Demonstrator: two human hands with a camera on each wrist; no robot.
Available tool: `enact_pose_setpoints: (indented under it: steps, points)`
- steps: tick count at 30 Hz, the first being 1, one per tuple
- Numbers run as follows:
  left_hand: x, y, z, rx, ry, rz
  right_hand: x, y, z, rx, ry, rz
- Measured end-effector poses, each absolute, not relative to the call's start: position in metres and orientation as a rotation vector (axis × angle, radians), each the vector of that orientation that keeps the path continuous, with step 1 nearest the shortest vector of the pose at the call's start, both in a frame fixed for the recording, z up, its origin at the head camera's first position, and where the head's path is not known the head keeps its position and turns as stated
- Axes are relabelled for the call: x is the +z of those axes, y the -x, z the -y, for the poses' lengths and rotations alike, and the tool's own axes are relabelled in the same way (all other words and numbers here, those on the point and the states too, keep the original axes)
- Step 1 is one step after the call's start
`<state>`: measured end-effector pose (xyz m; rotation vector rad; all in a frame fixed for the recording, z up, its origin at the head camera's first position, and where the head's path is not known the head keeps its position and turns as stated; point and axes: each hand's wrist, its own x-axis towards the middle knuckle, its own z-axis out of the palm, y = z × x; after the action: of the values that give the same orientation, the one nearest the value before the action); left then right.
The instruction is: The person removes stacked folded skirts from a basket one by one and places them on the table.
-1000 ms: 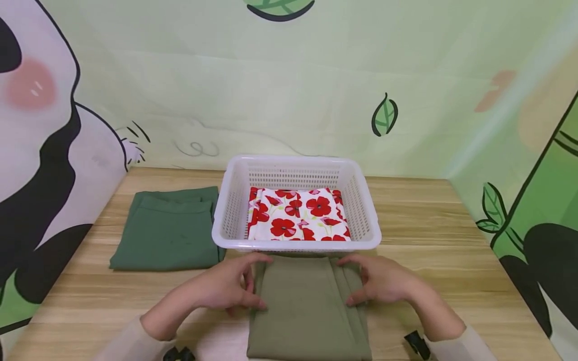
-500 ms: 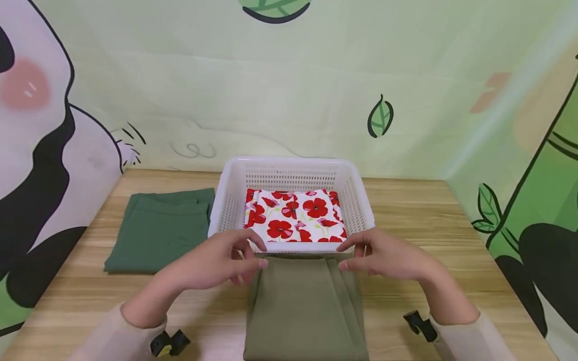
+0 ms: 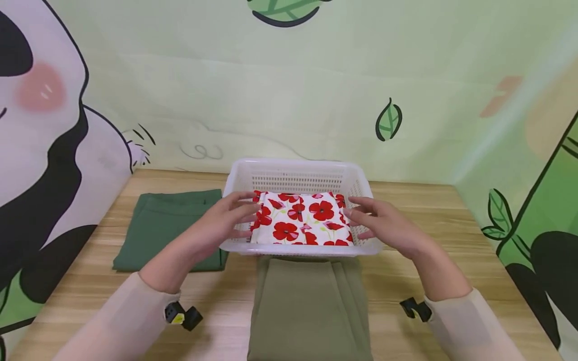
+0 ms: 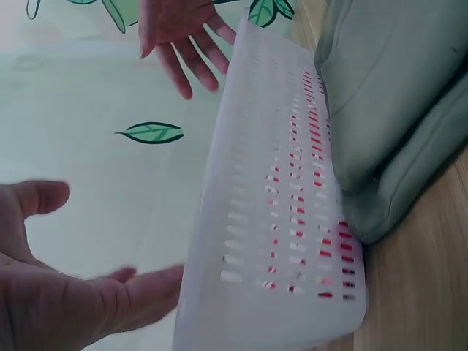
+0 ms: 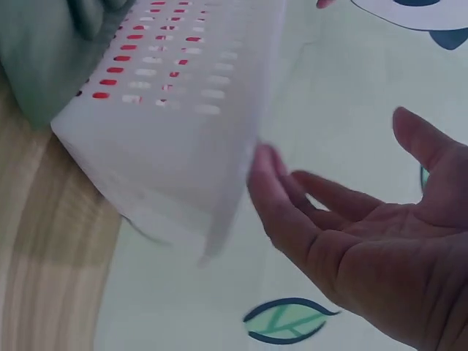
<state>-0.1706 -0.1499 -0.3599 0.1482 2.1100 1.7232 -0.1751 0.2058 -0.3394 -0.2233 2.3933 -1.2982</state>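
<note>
1. Centrally placed: one white perforated basket [image 3: 298, 249], standing on the table near the wall; red shows through its slots in both wrist views.
2. One folded cloth with red poppies on white [image 3: 304, 220], lying flat inside the basket.
3. Left hand [image 3: 221, 218]: fingers loosely straightened and parted, over the basket's left end, near the poppy cloth's left edge.
4. Right hand [image 3: 390, 223]: fingers likewise extended, lightly bent and spread, over the right end; whether any fingertip on either hand touches rim or cloth cannot be told.
5. One olive cloth [image 3: 307, 306], folded, directly in front of the basket, between the forearms.
6. One dark green cloth [image 3: 160, 228], folded, left of the basket, partly behind the left forearm.
7. Two pale sleeves [image 3: 465, 321], a small black device [image 3: 415, 310] at each cuff.
8. Wood-grain table [image 3: 424, 215]; pale green wall [image 3: 289, 90] with panda and leaf drawings.
</note>
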Motion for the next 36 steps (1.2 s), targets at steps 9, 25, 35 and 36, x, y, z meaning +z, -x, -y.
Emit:
enact_pose_setpoints:
  steps: [9,25,35,36]
  points:
    - [-0.366,0.189,0.139,1.721,0.021,-2.075,-0.351,0.193,-0.194,-1.38,0.041,-2.273]
    - [-0.39,0.227,0.129,1.699,0.23,-2.009,-0.376,0.221,-0.174,-1.442,-0.153,-2.175]
    - [-0.402,0.241,0.119,1.693,0.375,-1.944,-0.391,0.239,-0.168,-1.416,-0.323,-2.142]
    - [-0.403,0.241,0.119,1.686,0.385,-1.958,-0.391,0.24,-0.168,-1.416,-0.325,-2.139]
